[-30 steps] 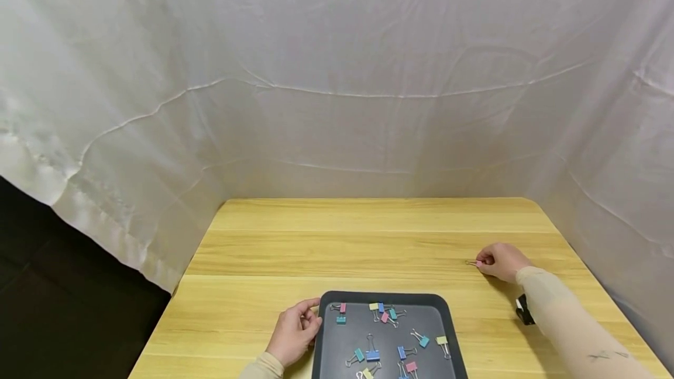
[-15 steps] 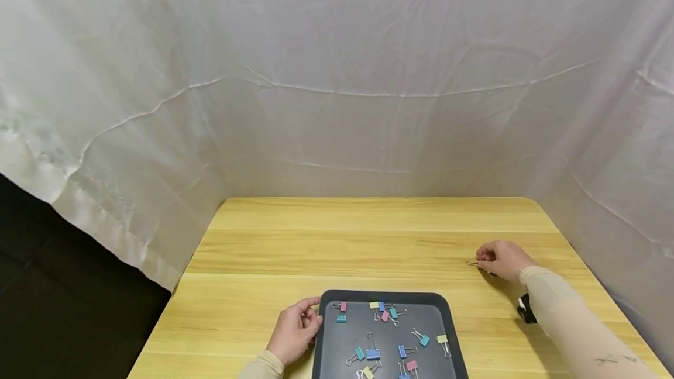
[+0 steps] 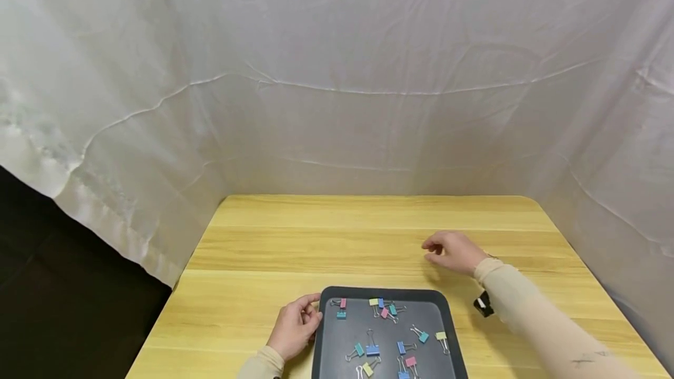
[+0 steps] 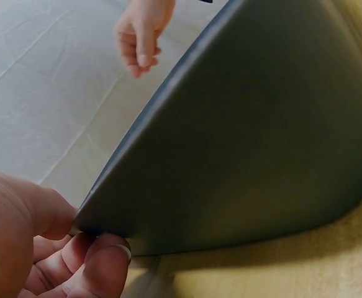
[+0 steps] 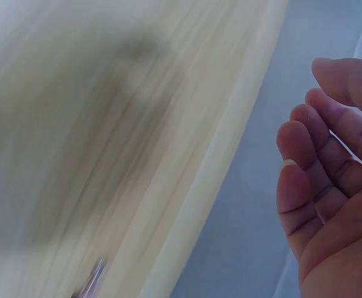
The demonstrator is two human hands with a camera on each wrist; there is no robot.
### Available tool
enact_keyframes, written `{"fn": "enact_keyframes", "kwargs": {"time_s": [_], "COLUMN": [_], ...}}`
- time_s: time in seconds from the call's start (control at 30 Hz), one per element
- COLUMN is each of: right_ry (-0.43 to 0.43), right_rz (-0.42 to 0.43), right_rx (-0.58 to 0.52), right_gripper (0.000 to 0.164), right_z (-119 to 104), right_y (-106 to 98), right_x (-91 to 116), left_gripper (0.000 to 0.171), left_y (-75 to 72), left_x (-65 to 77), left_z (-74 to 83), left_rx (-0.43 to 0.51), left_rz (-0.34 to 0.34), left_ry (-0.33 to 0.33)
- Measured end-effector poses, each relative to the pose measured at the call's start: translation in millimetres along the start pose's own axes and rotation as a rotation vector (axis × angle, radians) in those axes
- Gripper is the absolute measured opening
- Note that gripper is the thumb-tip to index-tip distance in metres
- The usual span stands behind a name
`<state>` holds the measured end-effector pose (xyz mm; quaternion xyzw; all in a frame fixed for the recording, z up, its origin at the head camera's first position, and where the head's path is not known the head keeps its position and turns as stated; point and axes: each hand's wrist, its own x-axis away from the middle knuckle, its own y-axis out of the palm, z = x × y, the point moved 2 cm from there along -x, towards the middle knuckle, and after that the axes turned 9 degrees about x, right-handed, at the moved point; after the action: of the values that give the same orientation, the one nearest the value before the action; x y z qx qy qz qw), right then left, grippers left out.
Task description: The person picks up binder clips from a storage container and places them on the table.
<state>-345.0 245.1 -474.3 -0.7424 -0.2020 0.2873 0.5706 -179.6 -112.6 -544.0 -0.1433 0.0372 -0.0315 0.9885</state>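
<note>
A dark grey tray (image 3: 329, 361) with several small binder clips, such as a blue binder clip (image 3: 372, 350) and a pink binder clip (image 3: 411, 362), lies at the table's near side. My left hand (image 3: 296, 327) pinches the tray's left rim near its far corner; in the left wrist view, thumb and fingers (image 4: 109, 267) meet at that rim. Beyond the tray to the right, my right hand (image 3: 455, 252) is above the table, fingers loosely bent with nothing between them. A binder clip (image 5: 92, 279) lies on the table behind it, blurred in the right wrist view and mostly hidden by the wrist in the head view.
The wooden table (image 3: 316, 238) has pale cloth (image 3: 368, 133) hanging behind it and along both sides. A black device (image 3: 482, 304) is strapped under the right wrist. Dark floor (image 3: 63, 285) shows past the table's left edge.
My right hand has let go of the pink binder clip at the right of the table and moved left toward the tray. My left hand stays at the tray's rim.
</note>
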Motion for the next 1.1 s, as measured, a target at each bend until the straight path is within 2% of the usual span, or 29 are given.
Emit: {"fn": "enact_keyframes", "kwargs": {"time_s": [0.3, 0.6, 0.9, 1.1], "right_ry": [-0.198, -0.406, -0.629, -0.662], "right_rz": [-0.056, -0.158, -0.305, -0.405], "right_rx": [-0.030, -0.069, -0.035, -0.020], "right_gripper": [0.019, 0.016, 0.016, 0.030], "right_z": [-77, -132, -157, -161], "right_y": [15, 38, 60, 65], "right_x": [-25, -23, -3, 7], "left_gripper": [0.035, 0.035, 0.034, 0.034], "left_y": [0.0, 0.5, 2.4, 2.9], "left_x": [-1.9, -3.4, -1.9, -1.3], "left_z": [2.3, 3.5, 2.4, 2.4], "left_rx": [0.005, 0.010, 0.035, 0.038], "left_rz": [-0.002, 0.007, 0.002, -0.005], "left_ry": [-0.006, 0.026, 0.008, -0.009]}}
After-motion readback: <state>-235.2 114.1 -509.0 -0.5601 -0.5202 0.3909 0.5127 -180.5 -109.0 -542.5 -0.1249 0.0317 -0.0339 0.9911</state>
